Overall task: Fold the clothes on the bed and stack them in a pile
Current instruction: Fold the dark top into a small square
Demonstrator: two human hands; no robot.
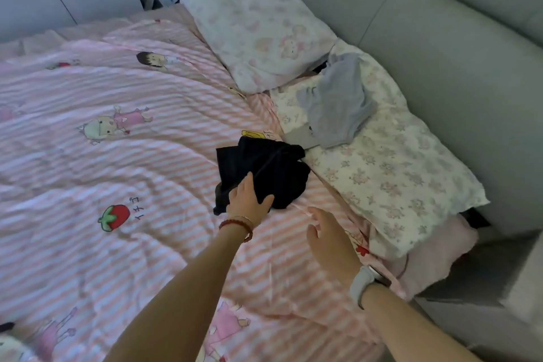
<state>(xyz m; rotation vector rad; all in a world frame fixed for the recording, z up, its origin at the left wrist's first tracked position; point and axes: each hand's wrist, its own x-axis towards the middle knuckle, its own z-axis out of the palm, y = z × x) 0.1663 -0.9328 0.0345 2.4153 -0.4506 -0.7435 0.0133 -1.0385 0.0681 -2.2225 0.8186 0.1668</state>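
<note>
Black garment (266,167) under left fingers (248,185)

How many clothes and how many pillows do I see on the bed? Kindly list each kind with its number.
Dark garment, left hand resting on it: 1
Grey garment: 1
Floral pillows: 2
Total: 4

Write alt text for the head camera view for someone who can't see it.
A person's left hand rests on a crumpled black garment on a pink striped quilt, while the right hand hovers open beside it. A grey garment lies unfolded on a floral pillow near the headboard.
</note>
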